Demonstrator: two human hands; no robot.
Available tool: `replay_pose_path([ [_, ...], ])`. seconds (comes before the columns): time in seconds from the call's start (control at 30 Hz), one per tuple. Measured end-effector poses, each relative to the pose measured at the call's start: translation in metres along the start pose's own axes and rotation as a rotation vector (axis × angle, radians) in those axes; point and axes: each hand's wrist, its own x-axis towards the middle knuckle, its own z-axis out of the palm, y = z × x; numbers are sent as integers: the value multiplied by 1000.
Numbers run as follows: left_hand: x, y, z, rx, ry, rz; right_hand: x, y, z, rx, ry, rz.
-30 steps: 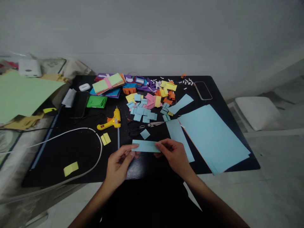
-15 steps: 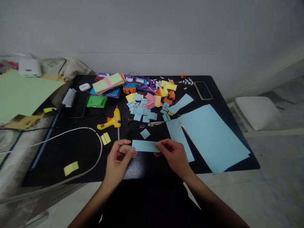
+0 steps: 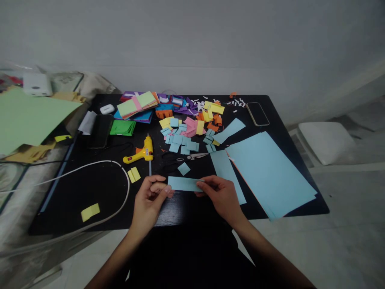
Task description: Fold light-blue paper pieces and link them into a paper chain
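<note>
A light blue paper strip (image 3: 184, 184) is stretched level between my two hands, above the front part of the black table. My left hand (image 3: 152, 196) pinches its left end between thumb and fingers. The right end is in the closed fingers of my right hand (image 3: 219, 196), which hide that end. Just beyond the strip lie a small blue paper square (image 3: 183, 169) and a pair of scissors (image 3: 197, 156) with dark handles. A yellow glue gun (image 3: 140, 151) rests beyond my left hand. To the right of my right hand is a wider blue paper piece (image 3: 227, 174).
Large blue sheets (image 3: 267, 172) cover the table's right side. Small folded blue papers (image 3: 180, 143) and other coloured pieces are heaped mid-table. A phone (image 3: 258, 114) lies at the back right. A white cable (image 3: 128, 180) loops across the left, near a yellow paper piece (image 3: 90, 212).
Almost nothing differs. The strip's left end has shifted very slightly right and up, and both hands keep their hold on it.
</note>
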Motion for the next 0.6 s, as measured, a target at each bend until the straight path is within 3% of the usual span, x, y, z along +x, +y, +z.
replay_pose_path([
  [0.6,8,1,0,105,-50,-36,-2,5,-1,-44,-16,-3],
])
